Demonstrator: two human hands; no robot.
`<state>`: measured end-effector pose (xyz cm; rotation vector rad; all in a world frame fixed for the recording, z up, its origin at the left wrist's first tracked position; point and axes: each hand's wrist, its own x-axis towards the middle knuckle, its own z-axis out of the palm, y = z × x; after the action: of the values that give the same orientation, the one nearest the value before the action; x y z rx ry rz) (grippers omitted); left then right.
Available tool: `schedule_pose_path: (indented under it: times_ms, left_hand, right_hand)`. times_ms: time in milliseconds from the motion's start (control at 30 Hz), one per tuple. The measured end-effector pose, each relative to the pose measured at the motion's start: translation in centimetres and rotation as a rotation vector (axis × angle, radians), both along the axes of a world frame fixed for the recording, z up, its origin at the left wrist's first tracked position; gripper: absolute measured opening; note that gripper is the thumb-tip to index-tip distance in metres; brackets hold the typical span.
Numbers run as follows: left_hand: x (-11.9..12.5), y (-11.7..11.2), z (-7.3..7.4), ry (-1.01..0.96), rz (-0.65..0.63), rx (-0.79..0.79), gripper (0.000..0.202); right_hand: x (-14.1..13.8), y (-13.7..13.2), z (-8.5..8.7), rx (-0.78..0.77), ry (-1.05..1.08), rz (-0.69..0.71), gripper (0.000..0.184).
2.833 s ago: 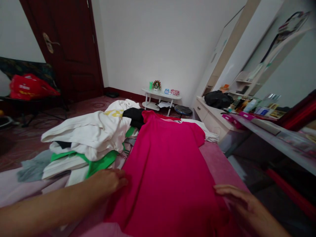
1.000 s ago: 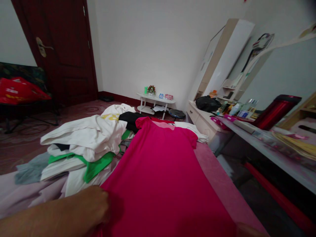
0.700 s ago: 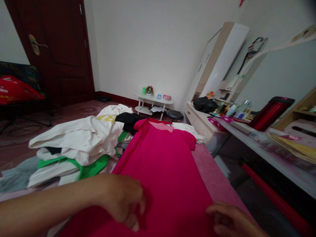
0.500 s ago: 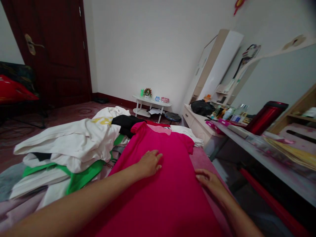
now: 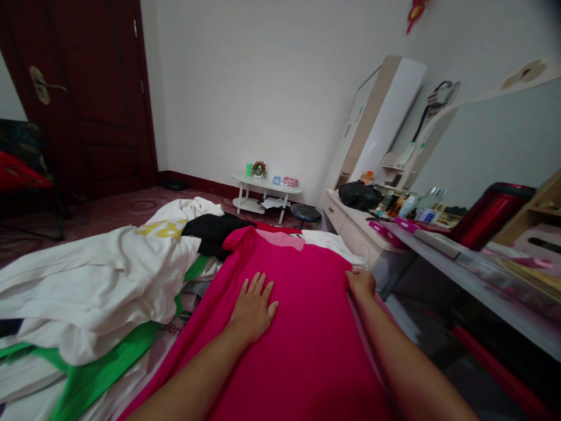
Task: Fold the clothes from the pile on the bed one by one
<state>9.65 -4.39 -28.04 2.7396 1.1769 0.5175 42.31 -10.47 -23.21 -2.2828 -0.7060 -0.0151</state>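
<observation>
A bright pink T-shirt (image 5: pixel 302 327) lies spread out in front of me, its neckline at the far end. My left hand (image 5: pixel 254 310) rests flat on the left half of the cloth, fingers spread. At the shirt's right sleeve, my right hand (image 5: pixel 362 283) has its fingers closed on the pink fabric. Left of the pink shirt is a heap of clothes: a white shirt (image 5: pixel 100 275) with yellow print on top, green cloth (image 5: pixel 109 362) below it, and a black garment (image 5: pixel 210 231) farther back.
A folded white garment (image 5: pixel 331 242) lies beyond the pink shirt. To the right run a dresser (image 5: pixel 350 225) with bottles and a black bag (image 5: pixel 359 195), and a desk edge with a red thermos (image 5: pixel 491 216). A low white table (image 5: pixel 267 187) and a round stool (image 5: pixel 305 213) stand behind.
My right hand has moved forward along the shirt's right edge and closed on the sleeve. My left hand has spread its fingers and shifted slightly left and nearer. The view has shifted slightly.
</observation>
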Motion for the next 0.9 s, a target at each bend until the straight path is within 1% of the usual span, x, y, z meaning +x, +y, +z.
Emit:
schedule_pose_path:
  times_ms: [67, 100, 167, 233, 300, 433, 467, 500, 533, 600, 767, 833, 900]
  left_hand:
    - [0.0, 0.0, 0.0, -0.003, 0.004, -0.005, 0.055]
    - [0.1, 0.0, 0.1, -0.004, 0.006, -0.006, 0.055]
    - [0.1, 0.0, 0.1, -0.003, 0.010, -0.010, 0.055]
    - [0.1, -0.1, 0.2, 0.002, 0.007, -0.019, 0.055]
    - [0.1, -0.1, 0.3, 0.008, 0.004, -0.028, 0.056]
    - [0.0, -0.2, 0.4, 0.009, 0.007, -0.025, 0.056]
    - [0.0, -0.2, 0.5, 0.008, 0.009, -0.025, 0.056]
    - [0.0, -0.2, 0.5, 0.006, 0.009, -0.026, 0.056]
    - [-0.1, -0.3, 0.6, 0.005, 0.009, -0.028, 0.056]
    - [-0.1, -0.2, 0.7, 0.004, 0.005, -0.030, 0.057]
    - [0.0, 0.0, 0.4, -0.014, 0.010, -0.030, 0.057]
    - [-0.1, 0.0, 0.1, -0.027, 0.012, -0.031, 0.057]
    - [-0.1, 0.1, -0.1, -0.037, 0.010, -0.034, 0.057]
  right_hand:
    - [1.1, -0.2, 1.1, -0.107, -0.118, -0.064, 0.018]
    - [1.3, -0.2, 1.5, -0.149, -0.158, -0.069, 0.020]
    - [1.0, 0.1, 2.2, -0.214, -0.253, -0.036, 0.025]
    - [-0.5, 1.0, 2.3, -0.236, -0.362, 0.040, 0.036]
    - [-2.9, 2.4, 2.0, -0.240, -0.459, 0.186, 0.041]
    - [-8.2, 5.5, 0.0, -0.311, -0.531, 0.642, 0.034]
    - [-9.2, 6.3, -0.6, -0.334, -0.531, 0.724, 0.035]
    - [-9.9, 7.1, -1.2, -0.356, -0.526, 0.774, 0.036]
    - [-10.4, 7.9, -1.6, -0.378, -0.517, 0.796, 0.038]
    - [-10.6, 9.6, -2.3, -0.429, -0.489, 0.786, 0.043]
    - [-9.4, 14.1, -2.7, -0.618, -0.356, 0.701, 0.057]
    - [-9.5, 15.2, -2.9, -0.677, -0.306, 0.654, 0.062]
    - [-10.2, 15.6, -3.1, -0.712, -0.274, 0.613, 0.064]
